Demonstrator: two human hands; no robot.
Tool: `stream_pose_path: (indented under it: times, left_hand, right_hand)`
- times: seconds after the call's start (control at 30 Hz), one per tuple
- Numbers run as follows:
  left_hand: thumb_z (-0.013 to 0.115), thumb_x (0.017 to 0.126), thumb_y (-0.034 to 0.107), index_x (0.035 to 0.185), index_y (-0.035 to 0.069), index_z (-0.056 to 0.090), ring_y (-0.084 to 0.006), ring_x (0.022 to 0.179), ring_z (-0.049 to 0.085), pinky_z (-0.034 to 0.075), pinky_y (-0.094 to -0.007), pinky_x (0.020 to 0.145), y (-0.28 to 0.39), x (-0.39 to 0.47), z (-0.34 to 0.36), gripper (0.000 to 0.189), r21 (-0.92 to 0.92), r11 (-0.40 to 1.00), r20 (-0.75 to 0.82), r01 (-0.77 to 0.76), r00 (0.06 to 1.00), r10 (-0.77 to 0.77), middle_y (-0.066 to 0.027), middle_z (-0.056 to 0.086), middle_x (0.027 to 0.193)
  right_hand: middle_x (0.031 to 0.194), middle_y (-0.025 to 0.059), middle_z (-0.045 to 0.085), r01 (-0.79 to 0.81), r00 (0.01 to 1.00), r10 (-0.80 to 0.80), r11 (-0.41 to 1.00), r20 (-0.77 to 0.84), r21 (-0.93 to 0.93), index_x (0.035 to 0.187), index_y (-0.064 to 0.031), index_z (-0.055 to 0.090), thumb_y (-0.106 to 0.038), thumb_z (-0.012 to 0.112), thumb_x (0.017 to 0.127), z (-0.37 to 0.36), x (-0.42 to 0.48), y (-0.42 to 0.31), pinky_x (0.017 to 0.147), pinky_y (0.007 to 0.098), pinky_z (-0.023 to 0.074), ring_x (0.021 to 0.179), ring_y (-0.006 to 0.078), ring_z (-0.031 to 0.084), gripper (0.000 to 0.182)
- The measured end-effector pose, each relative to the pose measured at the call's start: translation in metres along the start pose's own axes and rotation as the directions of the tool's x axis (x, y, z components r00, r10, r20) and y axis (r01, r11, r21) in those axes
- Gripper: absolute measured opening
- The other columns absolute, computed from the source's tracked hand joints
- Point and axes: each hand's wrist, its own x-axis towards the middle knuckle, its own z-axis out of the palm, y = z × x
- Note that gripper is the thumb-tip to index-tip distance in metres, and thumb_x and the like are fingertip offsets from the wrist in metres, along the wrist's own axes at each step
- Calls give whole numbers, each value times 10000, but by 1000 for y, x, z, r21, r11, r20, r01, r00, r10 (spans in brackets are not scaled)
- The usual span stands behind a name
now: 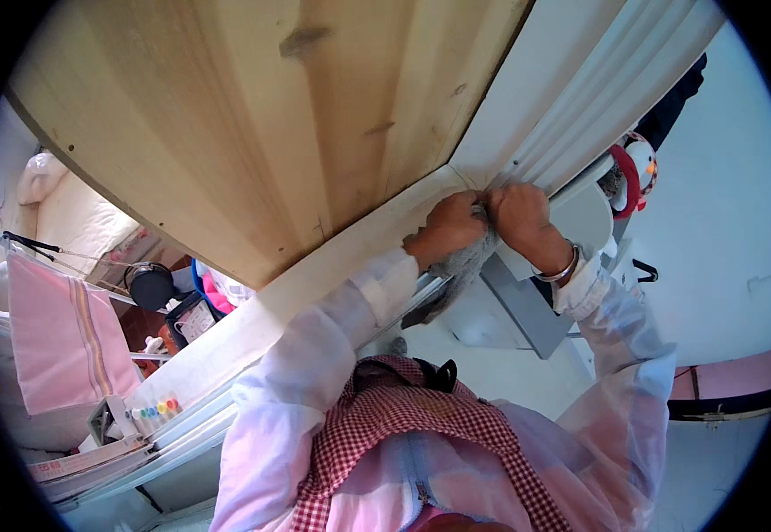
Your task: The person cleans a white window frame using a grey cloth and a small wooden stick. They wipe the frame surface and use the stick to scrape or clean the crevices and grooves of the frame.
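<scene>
My left hand (455, 225) is closed on a bunched grey cloth (468, 269), which hangs down below my fists. Right beside it, my right hand (519, 216) grips the same cloth at its upper end; a metal bangle circles that wrist. Both fists meet at the corner of a white frame (352, 229) that borders a large varnished wooden panel (259, 126). The fingertips are hidden from me, so I cannot tell whether they also touch the frame.
Grey-and-white furniture (525, 309) stands below my right forearm, with a plush toy (634, 174) behind it. At left are a hanging pink cloth (69, 336), a round black pan-like item (149, 286), and several small colored-cap bottles (156, 409) on the ledge. A checked apron (412, 399) covers my chest.
</scene>
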Motion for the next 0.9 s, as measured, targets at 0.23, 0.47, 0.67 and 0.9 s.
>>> stream_pose_path:
  times: [0.23,0.47,0.67,0.9]
  left_hand:
    - [499,770,28,1312,48,566,-204,1104,588,447,-298,957,71,-106,-84,547,-121,988,245,96,968,-64,-166,632,1225]
    - [491,764,25,1304,26,560,-196,979,614,479,-293,889,79,-178,-117,545,-17,949,183,315,934,-307,-180,648,1163]
    - [522,783,73,1276,2,570,-282,907,643,500,-334,838,55,-157,-92,500,128,959,116,254,956,-269,-242,652,1088]
    - [534,790,143,1293,26,554,-418,994,622,475,-453,902,28,-96,-42,517,314,935,157,164,962,-222,-291,636,1085]
  right_hand:
    - [739,150,644,42,993,7,906,-114,420,1012,-96,704,-46,622,731,-15,-78,-21,560,438,519,661,335,657,297]
    - [691,128,625,98,989,-10,799,-150,593,1037,-84,713,-15,637,775,-14,-98,-61,523,432,473,593,327,619,281]
    - [703,125,654,208,978,-177,884,-112,418,960,-108,725,5,641,705,-24,-60,-52,555,417,505,662,331,653,291]
    - [759,134,693,93,991,-113,969,76,228,867,-129,722,-91,642,747,-16,-29,-23,647,400,557,754,299,700,149]
